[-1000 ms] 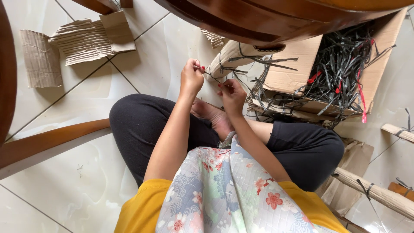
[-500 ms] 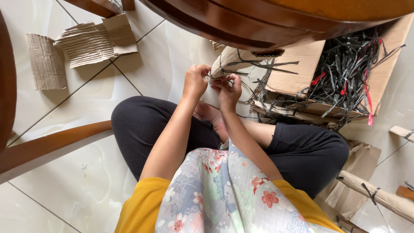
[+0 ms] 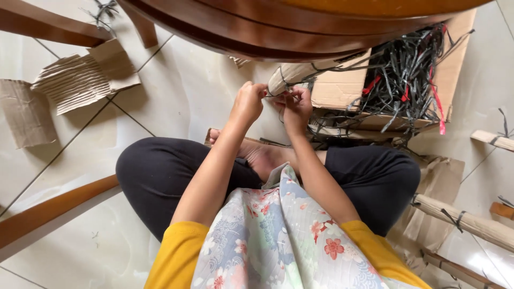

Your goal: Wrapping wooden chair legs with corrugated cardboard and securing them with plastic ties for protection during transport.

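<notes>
I sit cross-legged on a tiled floor. My left hand (image 3: pixel 247 101) and my right hand (image 3: pixel 294 106) meet in front of my knees, both pinching a thin dark strap (image 3: pixel 278 95) at the end of a paper-wrapped roll (image 3: pixel 292 75). The roll lies tilted, its far part hidden under a dark wooden table edge (image 3: pixel 278 32). Just right of my hands an open cardboard box (image 3: pixel 342 88) holds a tangle of dark straps (image 3: pixel 407 75) with a few red ones.
Torn corrugated cardboard pieces (image 3: pixel 80 80) lie on the floor at the left. A curved wooden chair part (image 3: pixel 59 206) runs along the lower left. More strapped paper-wrapped rolls (image 3: pixel 466 222) lie at the right, on brown paper (image 3: pixel 439 176).
Both hands have stayed together on the strap at the roll's end. The view has shifted, so the table edge covers more of the roll and box.
</notes>
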